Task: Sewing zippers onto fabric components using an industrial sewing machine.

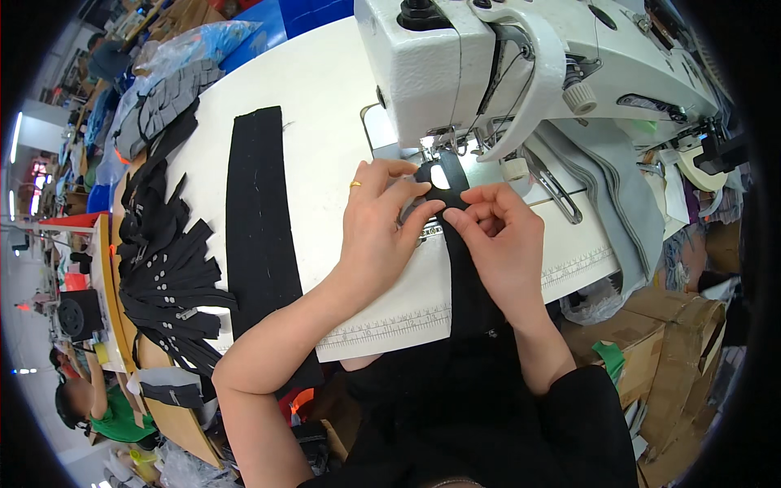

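A long black fabric strip (pixel 469 281) runs from under the white sewing machine's (pixel 415 77) needle area, over the table edge and down toward my lap. My left hand (pixel 376 213), with a gold ring, pinches the strip's left side just in front of the presser foot. From the right, my right hand (pixel 506 244) grips the same strip between thumb and fingers, close to the left fingertips. Near the needle the strip looks folded or looped, with a pale gap showing through. The fingers partly hide the fold.
On the white table (pixel 325 163) lies a wide black fabric panel (pixel 262 211). Farther left sits a pile of black strips (pixel 167 268) with metal pieces. Metal thread snips (pixel 557 191) and folded grey fabric (pixel 610 183) are to the right. A cardboard box (pixel 663 342) stands below.
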